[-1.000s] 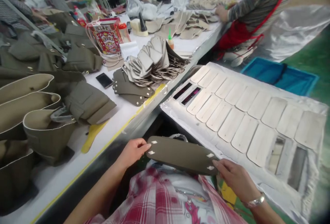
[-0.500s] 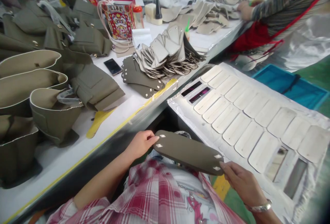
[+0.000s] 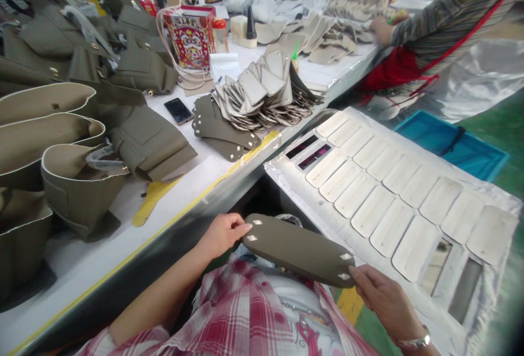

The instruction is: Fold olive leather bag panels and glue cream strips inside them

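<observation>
An olive-brown leather panel [image 3: 298,249], long with rounded ends and pale diamond-shaped marks near both of them, is stretched between my hands in front of my chest. My left hand [image 3: 223,234] pinches its left end between thumb and fingers. Its right end is gripped by my right hand [image 3: 382,293]. On the white table beyond, a pile of pale-backed pieces [image 3: 262,91] overlaps similar olive panels [image 3: 223,129] with the same light marks. To my right, a white board [image 3: 327,197] carries rows of pale rounded pieces [image 3: 379,197].
Olive bags [image 3: 82,192] crowd the table's left side. A phone [image 3: 178,111], a yellow strip [image 3: 153,203], a red patterned box [image 3: 190,39] and a glue bottle [image 3: 295,58] are also there. A co-worker's arm [image 3: 429,15] reaches in at the upper right, above a blue tray [image 3: 454,143].
The panel and both hands sit slightly lower in the picture, as the view has shifted a little. My grip on both ends is the same. The co-worker's hand has moved slightly left.
</observation>
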`<act>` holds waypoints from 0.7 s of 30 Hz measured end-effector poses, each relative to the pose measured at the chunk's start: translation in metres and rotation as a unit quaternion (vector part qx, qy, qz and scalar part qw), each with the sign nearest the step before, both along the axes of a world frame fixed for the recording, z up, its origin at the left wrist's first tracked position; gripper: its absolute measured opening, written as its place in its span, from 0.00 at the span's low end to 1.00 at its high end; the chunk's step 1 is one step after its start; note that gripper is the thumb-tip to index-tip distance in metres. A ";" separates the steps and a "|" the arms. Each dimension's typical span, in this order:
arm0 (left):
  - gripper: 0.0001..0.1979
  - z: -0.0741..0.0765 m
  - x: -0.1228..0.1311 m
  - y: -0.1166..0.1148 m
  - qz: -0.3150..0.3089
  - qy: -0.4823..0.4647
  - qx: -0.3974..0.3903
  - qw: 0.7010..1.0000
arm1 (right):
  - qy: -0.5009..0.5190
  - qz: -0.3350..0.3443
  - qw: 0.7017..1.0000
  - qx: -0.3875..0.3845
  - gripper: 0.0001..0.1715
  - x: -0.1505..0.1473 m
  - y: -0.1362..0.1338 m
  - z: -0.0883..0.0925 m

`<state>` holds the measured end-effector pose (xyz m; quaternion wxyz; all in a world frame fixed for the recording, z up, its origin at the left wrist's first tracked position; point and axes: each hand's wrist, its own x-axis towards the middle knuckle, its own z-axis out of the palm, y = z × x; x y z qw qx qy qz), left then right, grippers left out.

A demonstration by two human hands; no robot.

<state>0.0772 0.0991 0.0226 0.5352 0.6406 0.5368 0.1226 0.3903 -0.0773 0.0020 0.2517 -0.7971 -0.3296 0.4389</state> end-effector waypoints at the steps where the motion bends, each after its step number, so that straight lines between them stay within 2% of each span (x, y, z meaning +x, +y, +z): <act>1: 0.17 -0.001 0.000 0.000 0.001 0.002 0.003 1.000 | -0.004 0.006 1.000 -0.004 0.26 0.000 0.000 0.001; 8: 0.17 0.000 0.003 0.004 -0.016 0.046 0.006 0.999 | -0.046 0.051 0.998 -0.016 0.25 0.001 0.012 0.012; 11: 0.18 0.007 0.003 0.001 -0.076 0.099 0.063 0.990 | -0.062 0.052 0.997 -0.007 0.24 0.000 0.011 0.018; 14: 0.18 0.013 0.000 0.001 -0.165 0.203 0.147 0.954 | -0.075 0.063 0.995 0.012 0.21 0.000 0.007 0.022; 16: 0.17 0.014 0.006 0.007 -0.170 0.260 0.239 0.920 | -0.077 0.061 0.995 0.020 0.19 0.005 0.006 0.020; 19: 0.21 0.014 0.043 0.004 -0.239 0.175 0.402 0.866 | -0.082 0.048 0.995 0.026 0.17 0.012 0.004 0.016; 21: 0.25 0.013 0.083 -0.013 -0.312 0.101 0.433 0.840 | -0.080 0.043 0.996 0.027 0.16 0.013 0.002 0.017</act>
